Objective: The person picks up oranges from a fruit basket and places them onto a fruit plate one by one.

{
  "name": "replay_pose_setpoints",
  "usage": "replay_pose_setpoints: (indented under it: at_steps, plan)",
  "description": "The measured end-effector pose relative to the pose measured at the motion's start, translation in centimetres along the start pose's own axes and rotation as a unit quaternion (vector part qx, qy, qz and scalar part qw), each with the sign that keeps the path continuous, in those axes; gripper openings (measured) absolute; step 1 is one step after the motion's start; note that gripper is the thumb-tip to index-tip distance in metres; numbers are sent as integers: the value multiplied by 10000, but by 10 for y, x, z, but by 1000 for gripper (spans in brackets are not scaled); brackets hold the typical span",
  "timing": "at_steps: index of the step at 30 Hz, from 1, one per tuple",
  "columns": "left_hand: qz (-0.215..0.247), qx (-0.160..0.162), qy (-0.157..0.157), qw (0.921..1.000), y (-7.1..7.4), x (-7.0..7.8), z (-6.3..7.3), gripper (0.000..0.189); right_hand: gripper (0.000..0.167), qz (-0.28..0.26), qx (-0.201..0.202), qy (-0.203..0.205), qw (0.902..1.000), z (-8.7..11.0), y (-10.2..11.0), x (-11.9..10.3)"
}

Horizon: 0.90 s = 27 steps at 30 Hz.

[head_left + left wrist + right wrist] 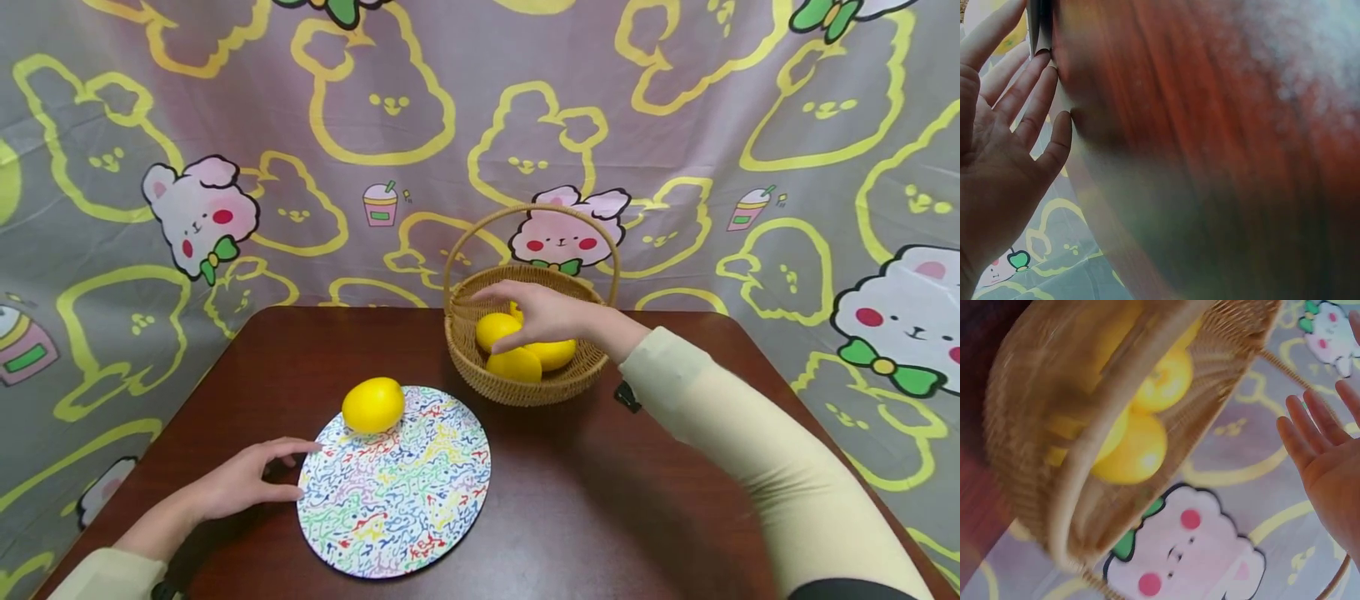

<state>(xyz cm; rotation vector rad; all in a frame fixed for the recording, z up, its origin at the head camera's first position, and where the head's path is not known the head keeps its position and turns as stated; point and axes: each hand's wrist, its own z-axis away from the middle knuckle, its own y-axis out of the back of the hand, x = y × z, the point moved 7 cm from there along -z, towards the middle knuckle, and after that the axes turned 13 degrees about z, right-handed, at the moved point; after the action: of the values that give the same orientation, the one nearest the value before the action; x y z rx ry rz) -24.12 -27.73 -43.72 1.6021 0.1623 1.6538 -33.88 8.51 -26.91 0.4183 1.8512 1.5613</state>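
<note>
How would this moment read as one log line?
left hand: at board edge; right hand: empty, above basket; basket: yellow fruits; board: one yellow fruit

Cartoon-print curtain behind and beside brown table.

Round board: white, covered with multicolored squiggles, flat on desk. Single glossy yellow fruit, oval, resting on board near far-left edge. Woven tan basket standing farther back, right of board, arched handle raised. Several yellow fruits clustered inside basket.
</note>
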Motion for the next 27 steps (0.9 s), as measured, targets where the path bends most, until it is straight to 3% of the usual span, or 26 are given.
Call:
replay_pose_setpoints:
  at_steps: [12, 27]
  plan:
    - [55, -19, -47, 10000, -1, -1, -1, 65, 70, 119, -415, -268, 9987, 6, -3, 31]
    - [70, 30, 15, 10000, -1, -1, -1, 66, 64, -635, -867, -246, 9939, -1, -41, 57]
